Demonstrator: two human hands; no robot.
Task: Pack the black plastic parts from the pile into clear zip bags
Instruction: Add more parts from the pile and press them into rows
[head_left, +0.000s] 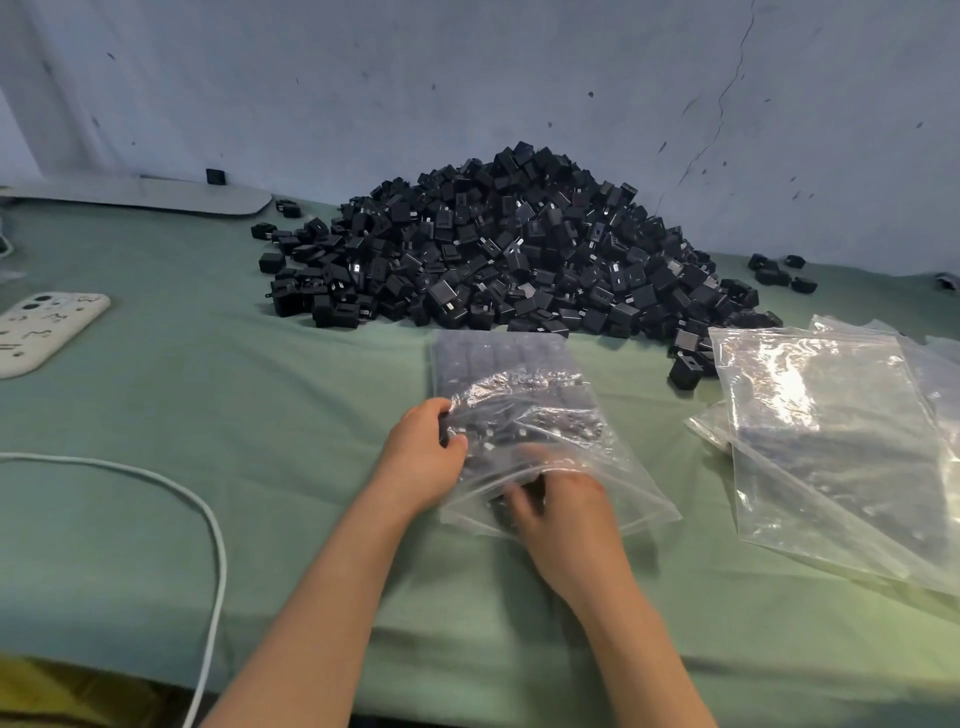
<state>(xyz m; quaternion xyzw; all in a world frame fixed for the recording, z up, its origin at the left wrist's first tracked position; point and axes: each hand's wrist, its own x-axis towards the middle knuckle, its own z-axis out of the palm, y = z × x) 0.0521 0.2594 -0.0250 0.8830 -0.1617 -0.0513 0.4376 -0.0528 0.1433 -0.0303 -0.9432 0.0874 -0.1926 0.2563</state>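
A big pile of black plastic parts (498, 249) lies against the wall at the back of the green table. In front of it a clear zip bag (514, 374) lies flat, with rows of black parts inside. My left hand (423, 454) grips the bag's left edge, fingers curled round the plastic. My right hand (558, 506) is at the bag's near, open end with its fingers pushed inside; it is blurred, and what the fingers hold is hidden.
A stack of clear bags (831, 441) lies at the right. A white phone case (44, 327) sits at the left edge, a white cable (208, 519) curves across the near left, and a grey flat board (156, 195) lies at the back left. Stray black parts (779, 270) lie far right.
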